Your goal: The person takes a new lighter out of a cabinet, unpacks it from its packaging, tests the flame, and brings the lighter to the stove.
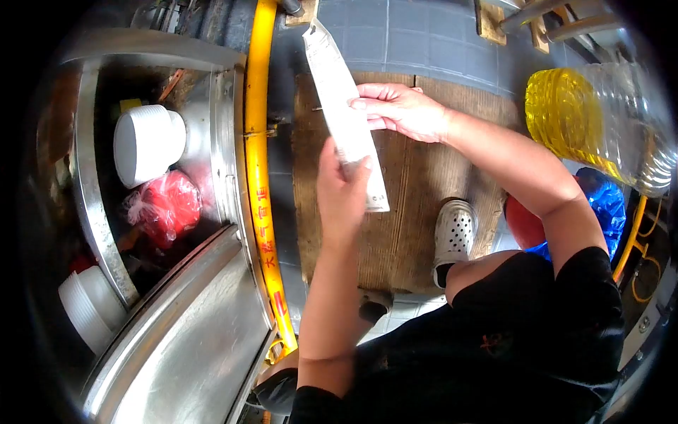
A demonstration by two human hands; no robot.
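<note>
A long, flat white packet (332, 78) with small print at its lower end hangs slanted above a wooden board (417, 177). My left hand (344, 191) grips its lower part, thumb on the front face and fingers mostly hidden behind. Higher up, my right hand (399, 112) holds the packet's right edge between thumb and fingers. The packet's top end is narrow and looks folded or creased.
A yellow pipe (258, 155) runs beside a metal cabinet (191, 339). Stacked white bowls (148, 145) and a red plastic-wrapped bundle (169, 205) are inside it. At right are a yellow-liquid bottle (565, 116) and blue plastic (604, 208). A white clog (455, 230) rests on the board.
</note>
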